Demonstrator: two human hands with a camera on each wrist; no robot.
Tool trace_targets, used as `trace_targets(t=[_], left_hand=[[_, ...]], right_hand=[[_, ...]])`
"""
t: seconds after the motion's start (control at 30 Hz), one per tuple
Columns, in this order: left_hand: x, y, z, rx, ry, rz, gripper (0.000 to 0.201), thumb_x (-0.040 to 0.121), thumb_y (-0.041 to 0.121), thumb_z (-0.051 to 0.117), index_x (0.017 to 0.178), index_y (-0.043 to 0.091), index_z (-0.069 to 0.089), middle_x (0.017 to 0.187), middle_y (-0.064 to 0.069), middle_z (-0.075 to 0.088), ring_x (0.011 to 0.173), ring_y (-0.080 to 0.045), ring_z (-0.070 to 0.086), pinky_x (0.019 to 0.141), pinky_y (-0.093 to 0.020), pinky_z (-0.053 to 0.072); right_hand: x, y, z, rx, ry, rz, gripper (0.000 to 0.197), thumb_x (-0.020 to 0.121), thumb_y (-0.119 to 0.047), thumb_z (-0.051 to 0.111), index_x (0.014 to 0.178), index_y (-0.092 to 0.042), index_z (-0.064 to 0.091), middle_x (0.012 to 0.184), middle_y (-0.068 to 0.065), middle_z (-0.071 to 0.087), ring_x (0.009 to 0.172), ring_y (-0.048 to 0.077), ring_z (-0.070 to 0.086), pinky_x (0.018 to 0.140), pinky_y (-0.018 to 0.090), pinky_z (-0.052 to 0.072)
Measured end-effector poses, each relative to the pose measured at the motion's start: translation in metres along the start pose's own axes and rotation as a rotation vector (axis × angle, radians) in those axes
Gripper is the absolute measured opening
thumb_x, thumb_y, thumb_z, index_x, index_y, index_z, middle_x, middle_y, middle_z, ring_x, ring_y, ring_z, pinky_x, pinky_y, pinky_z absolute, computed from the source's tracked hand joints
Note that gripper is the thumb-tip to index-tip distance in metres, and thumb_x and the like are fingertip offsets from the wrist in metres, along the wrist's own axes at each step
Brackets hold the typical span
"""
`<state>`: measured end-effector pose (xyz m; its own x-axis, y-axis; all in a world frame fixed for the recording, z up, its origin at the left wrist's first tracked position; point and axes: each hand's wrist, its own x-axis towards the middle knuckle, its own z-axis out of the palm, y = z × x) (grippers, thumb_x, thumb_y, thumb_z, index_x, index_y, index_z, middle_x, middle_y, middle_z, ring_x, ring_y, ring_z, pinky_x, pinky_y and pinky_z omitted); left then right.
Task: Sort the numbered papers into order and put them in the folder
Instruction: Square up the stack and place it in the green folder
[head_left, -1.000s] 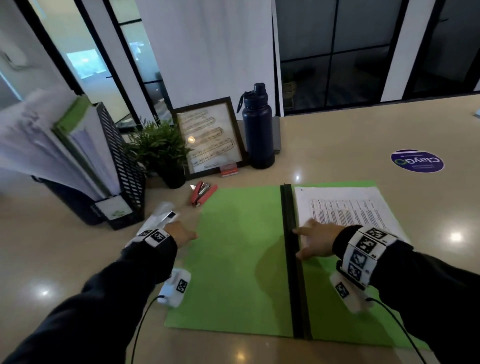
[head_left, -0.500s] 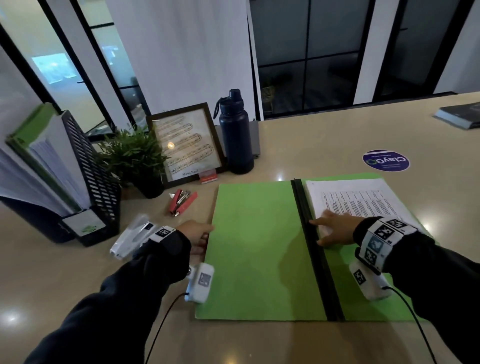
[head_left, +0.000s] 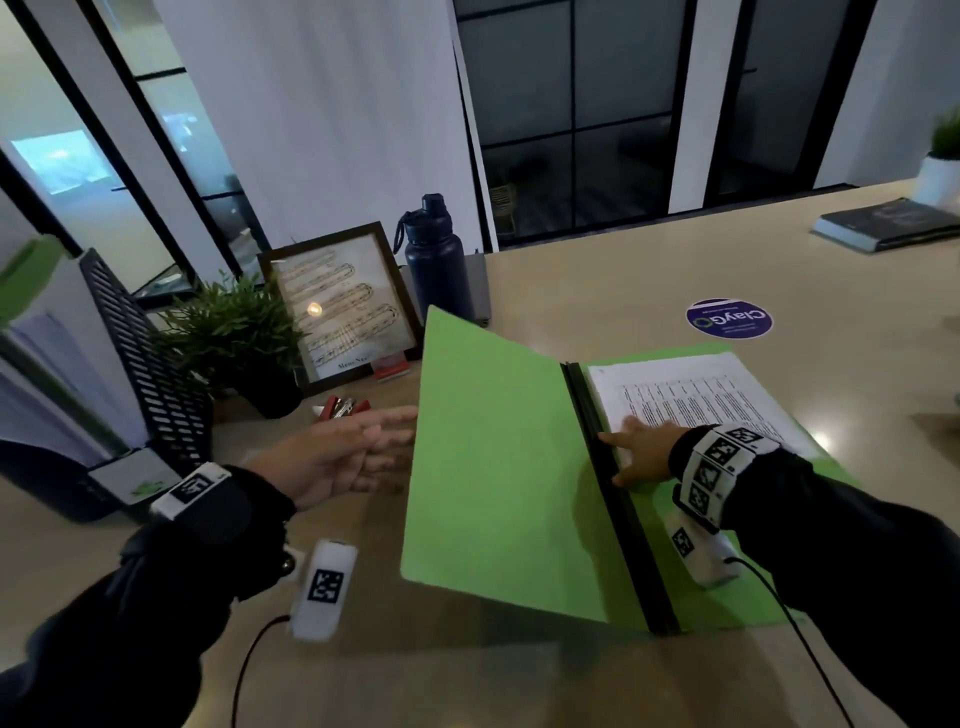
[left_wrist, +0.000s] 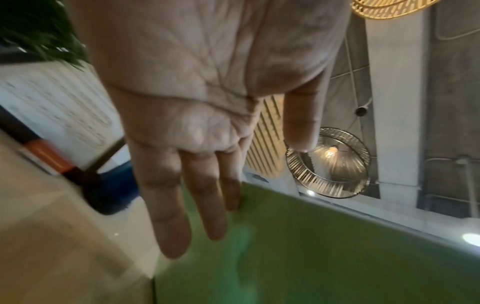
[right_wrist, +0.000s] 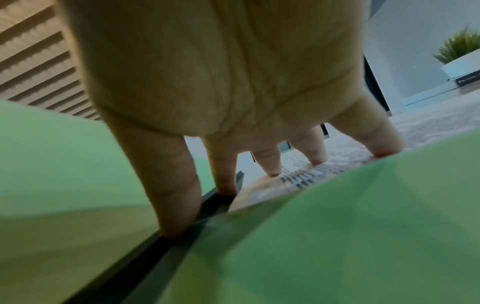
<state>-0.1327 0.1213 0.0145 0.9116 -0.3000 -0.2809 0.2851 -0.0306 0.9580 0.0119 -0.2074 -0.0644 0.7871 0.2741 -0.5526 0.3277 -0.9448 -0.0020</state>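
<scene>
Lifting the green folder (head_left: 493, 467) cover with straight left hand (head_left: 337, 457) fingers, while the flat right hand (head_left: 641, 454) pins the papers (head_left: 701, 395) so nothing slides.

Left hand (head_left: 332, 457) fingertips vanish behind the raised green folder (head_left: 493, 467) cover. Print on the papers (head_left: 696, 400) is too small to read. File rack (head_left: 150, 374) runs off the left edge.

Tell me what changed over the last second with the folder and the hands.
The folder's left cover has swung up off the table, lifted by the open left hand with fingers under its edge. The right hand still presses flat on the papers beside the black spine.
</scene>
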Motion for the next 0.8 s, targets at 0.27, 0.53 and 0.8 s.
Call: trace_targets(t=[0.27,0.53,0.8], left_hand=[[0.057,0.028,0.081,0.067,0.152,0.243,0.056,0.088,0.035,0.056,0.140,0.026,0.038,0.135,-0.003,0.056,0.115,-0.020,0.059,0.083,-0.034,0.055],[0.101,0.031,0.143,0.357,0.125,0.271,0.041,0.098,0.020,0.044,0.138,0.024,0.039,0.128,0.013,0.047,0.118,-0.009,0.048,0.100,-0.035,0.042],[0.158,-0.001,0.173,0.657,-0.023,0.048,0.047,0.097,0.027,0.046,0.142,0.017,0.036,0.146,-0.005,0.040,0.127,-0.015,0.042,0.097,-0.023,0.035]], right_hand=[[-0.015,-0.012,0.000,0.167,0.039,-0.166,0.057,0.096,-0.039,0.045,0.148,-0.029,0.024,0.155,0.006,0.020,0.140,0.030,0.026,0.113,0.040,0.027],[-0.041,0.098,0.004,1.190,0.344,-0.061,0.038,0.093,-0.024,0.053,0.128,-0.011,0.056,0.132,0.010,0.054,0.116,0.027,0.052,0.091,0.038,0.045],[-0.113,0.215,0.003,1.394,0.247,0.102,0.065,0.067,-0.063,0.057,0.113,-0.016,0.061,0.107,0.005,0.071,0.094,0.024,0.065,0.065,0.034,0.052]])
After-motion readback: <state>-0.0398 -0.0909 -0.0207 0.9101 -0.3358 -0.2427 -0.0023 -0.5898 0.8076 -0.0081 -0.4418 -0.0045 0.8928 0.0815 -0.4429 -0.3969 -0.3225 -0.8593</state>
